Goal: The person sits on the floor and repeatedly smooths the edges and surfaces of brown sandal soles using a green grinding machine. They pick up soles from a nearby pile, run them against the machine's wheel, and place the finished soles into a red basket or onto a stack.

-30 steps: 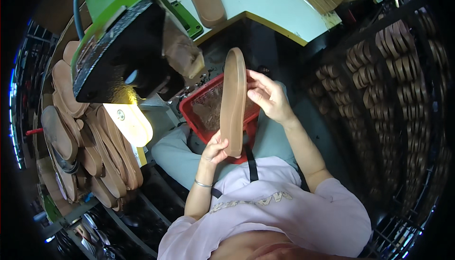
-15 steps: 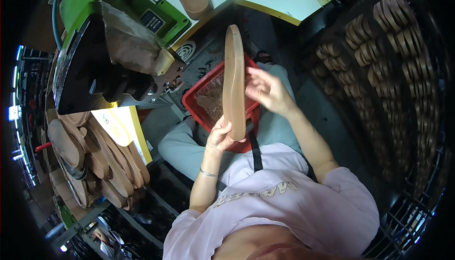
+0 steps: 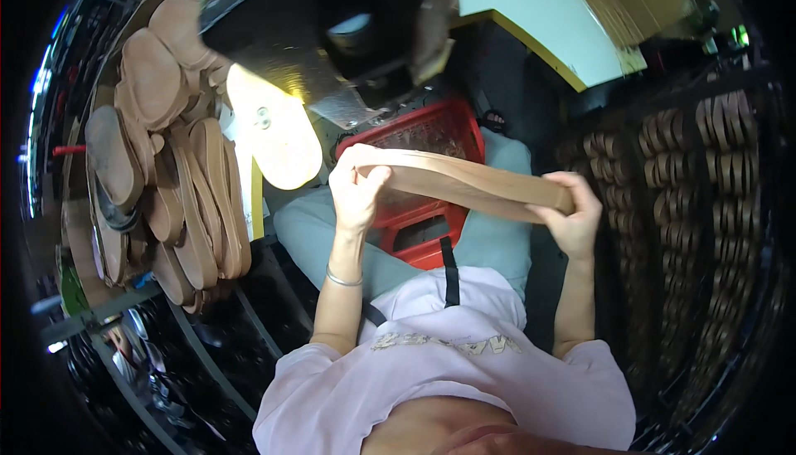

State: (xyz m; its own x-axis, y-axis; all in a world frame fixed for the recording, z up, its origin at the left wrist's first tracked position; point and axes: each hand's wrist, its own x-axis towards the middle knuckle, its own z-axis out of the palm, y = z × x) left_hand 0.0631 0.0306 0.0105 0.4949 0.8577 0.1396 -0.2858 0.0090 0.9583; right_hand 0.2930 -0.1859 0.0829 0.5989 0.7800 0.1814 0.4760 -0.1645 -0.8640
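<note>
Machine: a large dark machine housing (image 3: 332, 40) fills the upper centre of the view, with a lit, pale sole-shaped plate (image 3: 278, 136) just below its left edge.
Work table: a white table top with a yellow edge (image 3: 531, 15) lies at upper right, behind the machine.
Left rack: a stack of tan insoles (image 3: 178, 198) stands on edge at the person's left, packed side by side; more lie flat above them near the machine.
Right rack: dark shelving (image 3: 705, 189) at the person's right holds rows of brown soles, well apart from the hands.
Basket: a red plastic basket (image 3: 431, 136) rests on the person's lap, on pale blue-grey trousers; its mesh wall shows behind the held piece.
Held piece: a long tan insole (image 3: 473, 185) is held roughly level across the front of the body, above the red basket, between both hands. It sags slightly along its length.
Left hand: the left hand (image 3: 358, 189) is closed around the left end of the insole, fingers curled over the top edge and thumb beneath. A thin bracelet (image 3: 340, 277) sits on the wrist.
Right hand: the right hand (image 3: 576, 214) is closed around the right end of the insole, fingers wrapped over it, knuckles toward the camera.
Clothing: a pale pink shirt (image 3: 448, 372) covers the lower centre; a black strap (image 3: 448, 271) runs down from the basket area onto it.
</note>
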